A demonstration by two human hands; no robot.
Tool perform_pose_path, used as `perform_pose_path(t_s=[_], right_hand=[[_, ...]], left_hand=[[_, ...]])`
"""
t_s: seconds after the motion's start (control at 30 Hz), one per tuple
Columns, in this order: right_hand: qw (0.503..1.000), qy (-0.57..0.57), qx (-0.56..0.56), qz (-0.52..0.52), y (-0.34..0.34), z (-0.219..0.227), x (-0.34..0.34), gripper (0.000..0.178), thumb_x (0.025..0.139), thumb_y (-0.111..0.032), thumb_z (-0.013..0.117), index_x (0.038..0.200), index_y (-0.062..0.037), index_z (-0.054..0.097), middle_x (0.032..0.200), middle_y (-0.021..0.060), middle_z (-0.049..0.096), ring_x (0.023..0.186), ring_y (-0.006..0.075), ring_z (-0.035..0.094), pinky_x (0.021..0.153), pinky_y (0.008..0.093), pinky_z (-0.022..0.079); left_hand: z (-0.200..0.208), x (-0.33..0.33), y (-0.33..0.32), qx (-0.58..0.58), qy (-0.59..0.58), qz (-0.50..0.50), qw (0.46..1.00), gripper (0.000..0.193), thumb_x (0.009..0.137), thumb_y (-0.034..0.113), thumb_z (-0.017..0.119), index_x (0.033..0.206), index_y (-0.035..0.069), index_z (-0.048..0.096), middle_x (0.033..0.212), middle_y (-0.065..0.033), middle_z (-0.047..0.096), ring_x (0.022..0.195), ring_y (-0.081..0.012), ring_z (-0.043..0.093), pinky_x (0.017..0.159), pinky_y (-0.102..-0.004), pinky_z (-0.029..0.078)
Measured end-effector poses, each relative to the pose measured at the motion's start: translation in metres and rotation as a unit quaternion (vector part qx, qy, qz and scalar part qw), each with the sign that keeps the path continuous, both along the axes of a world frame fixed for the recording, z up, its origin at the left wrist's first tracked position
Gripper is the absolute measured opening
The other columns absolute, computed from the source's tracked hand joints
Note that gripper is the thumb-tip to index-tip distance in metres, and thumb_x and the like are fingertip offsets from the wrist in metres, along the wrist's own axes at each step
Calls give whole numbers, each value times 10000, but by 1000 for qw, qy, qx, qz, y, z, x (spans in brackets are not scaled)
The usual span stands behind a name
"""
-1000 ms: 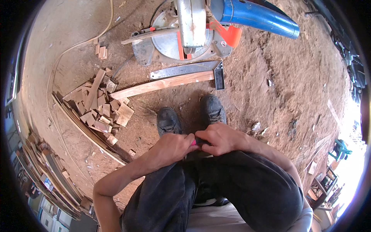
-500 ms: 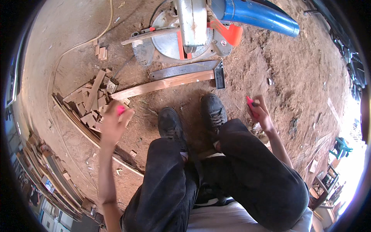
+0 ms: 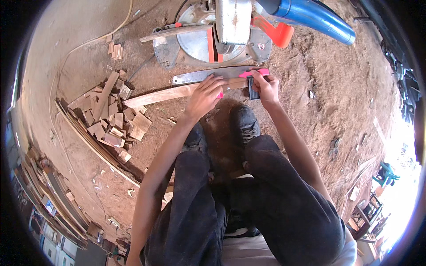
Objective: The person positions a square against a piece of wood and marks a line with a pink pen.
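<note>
A pink highlighter (image 3: 258, 72) is gripped in the fingers of my right hand (image 3: 268, 90), its tip pointing left over the try square's metal blade (image 3: 195, 76). The square's dark stock (image 3: 253, 91) hangs down beside that hand, at the right end of a wooden strip (image 3: 157, 94). My left hand (image 3: 204, 98) reaches across the strip, fingertips by the blade's lower edge. A small pink piece (image 3: 220, 95), looking like the highlighter's cap, pokes out from this hand near the thumb. The hand hides part of the strip.
A mitre saw (image 3: 208, 37) with an orange guard (image 3: 277, 33) and a blue tube (image 3: 315, 20) stands ahead. Wood offcuts (image 3: 104, 111) lie heaped at left, bordered by long curved strips (image 3: 95, 148). My shoes (image 3: 244, 122) rest on the dusty ground below the strip.
Both hands have come inward and forward from the sides to the strip and square. The highlighter is now over the blade. The view has shifted slightly.
</note>
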State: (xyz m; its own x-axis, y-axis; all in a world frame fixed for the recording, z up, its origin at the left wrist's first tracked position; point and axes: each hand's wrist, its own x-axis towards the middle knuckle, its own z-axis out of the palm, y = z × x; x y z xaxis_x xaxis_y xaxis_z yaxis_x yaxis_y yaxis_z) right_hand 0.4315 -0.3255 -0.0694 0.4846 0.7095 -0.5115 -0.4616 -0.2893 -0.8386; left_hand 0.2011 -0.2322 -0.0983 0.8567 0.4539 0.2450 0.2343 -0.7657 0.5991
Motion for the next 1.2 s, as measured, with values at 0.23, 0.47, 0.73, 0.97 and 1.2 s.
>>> perform_pose_path(t_s=[0.23, 0.47, 0.73, 0.97, 1.2], right_hand=[[994, -109, -5, 28, 1, -27, -19, 185, 1009, -205, 659, 1060, -38, 719, 682, -33, 597, 522, 26, 466, 461, 205, 350], [990, -141, 6, 27, 0, -31, -16, 211, 1031, -220, 626, 1072, -32, 712, 752, 1, 664, 605, 50, 551, 545, 232, 455], [974, -198, 32, 102, -6, -28, -13, 209, 1015, -211, 654, 1088, -20, 699, 785, -27, 653, 676, 35, 524, 589, 238, 439], [969, -219, 27, 112, -6, -28, -14, 206, 1008, -204, 665, 1093, -20, 703, 833, -18, 683, 728, 47, 542, 651, 249, 473], [963, -235, 12, 131, -6, -23, -14, 200, 1007, -197, 664, 1097, -22, 701, 836, -5, 690, 738, 54, 557, 666, 262, 492]], left_hand=[[-4, -4, 2, -51, -28, -3, 998, 253, 775, -58, 665, 1021, -5, 634, 1313, -75, 630, 1311, -253, 559, 1194, -452, 399], [-2, -2, 2, -61, -27, 6, 998, 195, 770, -76, 692, 904, -2, 572, 1287, -85, 646, 1264, -277, 595, 1180, -479, 430], [-3, -2, 2, -69, -24, 7, 997, 203, 774, -86, 701, 882, 1, 552, 1288, -80, 651, 1265, -284, 597, 1185, -486, 426], [-4, -3, 2, -62, -19, 6, 998, 203, 769, -89, 663, 944, -6, 603, 1293, -74, 638, 1286, -261, 581, 1180, -460, 422], [-3, -4, 1, -65, -20, 13, 998, 210, 765, -88, 680, 931, -3, 584, 1292, -73, 643, 1276, -272, 589, 1178, -470, 428]])
